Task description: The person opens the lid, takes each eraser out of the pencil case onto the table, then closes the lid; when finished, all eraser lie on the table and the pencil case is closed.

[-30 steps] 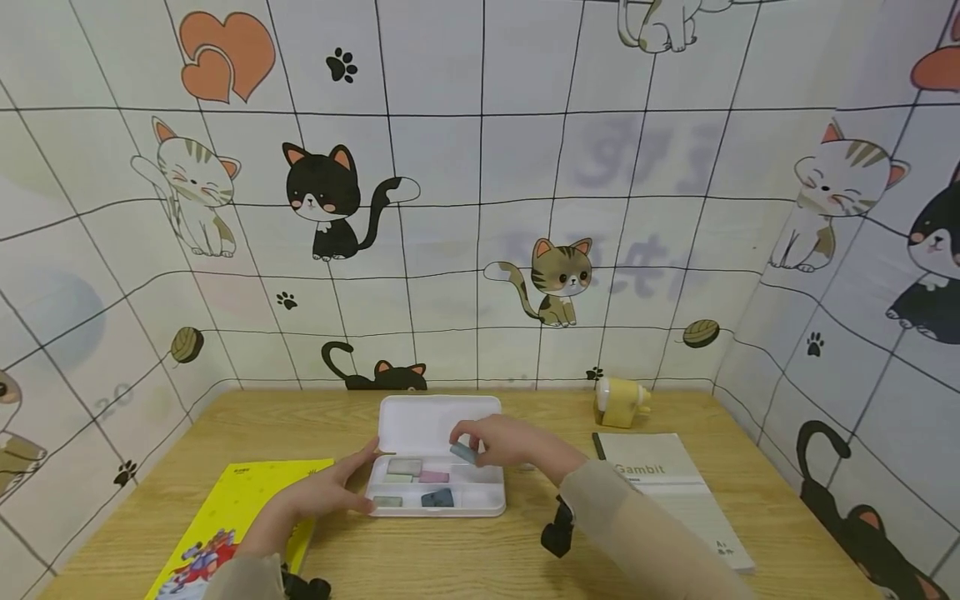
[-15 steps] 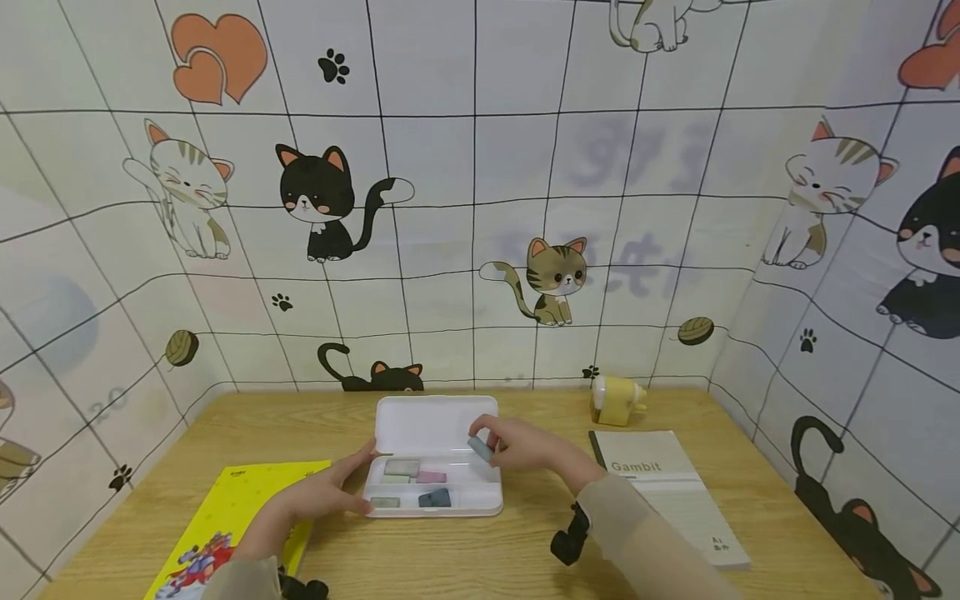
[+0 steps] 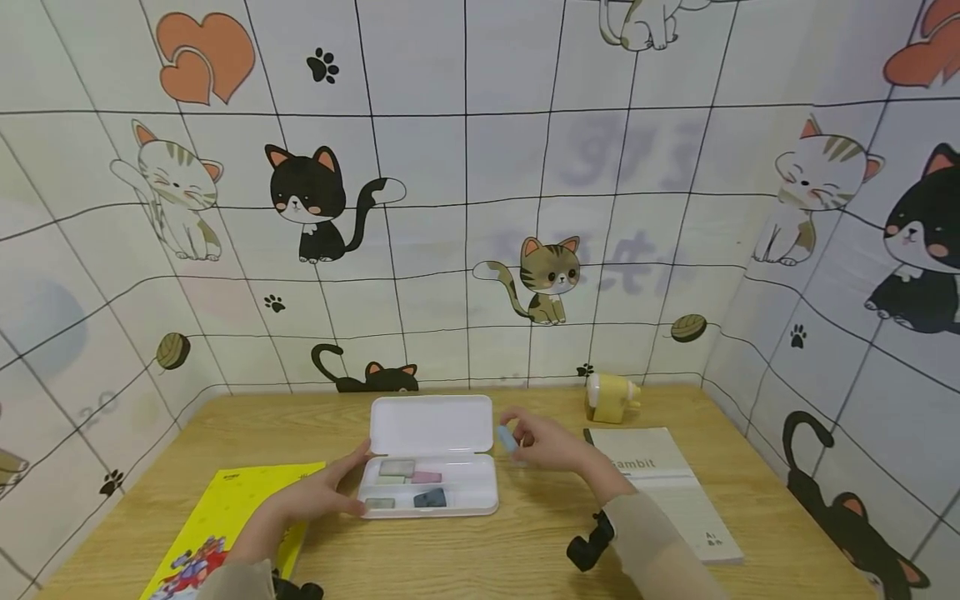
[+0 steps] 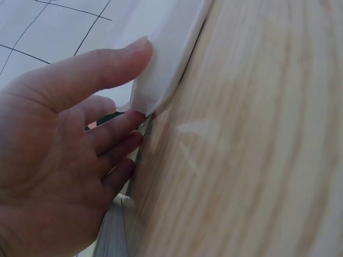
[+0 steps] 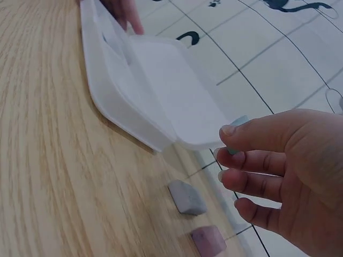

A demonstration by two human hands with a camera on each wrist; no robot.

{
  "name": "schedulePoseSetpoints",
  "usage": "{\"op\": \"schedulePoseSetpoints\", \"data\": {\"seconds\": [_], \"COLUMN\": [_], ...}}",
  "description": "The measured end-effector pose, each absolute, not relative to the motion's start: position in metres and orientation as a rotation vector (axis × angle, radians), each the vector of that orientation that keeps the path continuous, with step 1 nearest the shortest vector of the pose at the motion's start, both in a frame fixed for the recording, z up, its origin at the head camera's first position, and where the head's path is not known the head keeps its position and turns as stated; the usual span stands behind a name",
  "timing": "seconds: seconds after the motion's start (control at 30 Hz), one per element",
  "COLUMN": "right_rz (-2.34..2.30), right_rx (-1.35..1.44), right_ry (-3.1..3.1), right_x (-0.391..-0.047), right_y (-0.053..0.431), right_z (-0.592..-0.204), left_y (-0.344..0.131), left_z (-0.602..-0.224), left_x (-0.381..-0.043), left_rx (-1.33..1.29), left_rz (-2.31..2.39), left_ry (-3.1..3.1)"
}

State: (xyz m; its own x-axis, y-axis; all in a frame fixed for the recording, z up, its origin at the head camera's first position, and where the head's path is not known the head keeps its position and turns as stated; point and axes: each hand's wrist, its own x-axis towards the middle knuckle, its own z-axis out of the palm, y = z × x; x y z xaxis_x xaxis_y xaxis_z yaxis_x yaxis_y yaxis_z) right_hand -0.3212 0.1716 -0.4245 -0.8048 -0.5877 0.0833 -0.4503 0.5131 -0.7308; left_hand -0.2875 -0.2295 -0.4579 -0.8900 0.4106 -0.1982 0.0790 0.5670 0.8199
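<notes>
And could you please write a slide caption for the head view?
Right hand holds a blue block beside the open white case.

Light-brown, wood-grain table (image 3: pixel 420 558) meets white, black-gridded wall covering (image 3: pixel 435 167), possibly fabric, printed with cartoon cats (image 3: pixel 307 190), black paw prints (image 3: pixel 321 72) and orange hearts (image 3: pixel 225 54).

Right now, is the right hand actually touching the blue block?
Touching. The head view shows the right hand with the blue block pinched between its thumb and fingers.
</notes>
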Motion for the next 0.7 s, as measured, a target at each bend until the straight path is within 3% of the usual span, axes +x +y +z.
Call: {"op": "schedulePoseSetpoints", "data": {"seconds": [0.37,0.7], "right_rz": [-1.443,-1.394], "right_rx": [-0.765,-0.713], "right_ry": [2.495,2.598], "right_x": [-0.317,-0.318], "right_y": [0.205,0.229], "right_z": [-0.425,-0.429], "left_y": [-0.231,-0.229], "left_z": [-0.458,-0.454], "left_x": [-0.289,-0.285], "left_rx": [0.413,0.418], "left_rz": [1.241,1.233], "left_ry": [2.429,2.422]}}
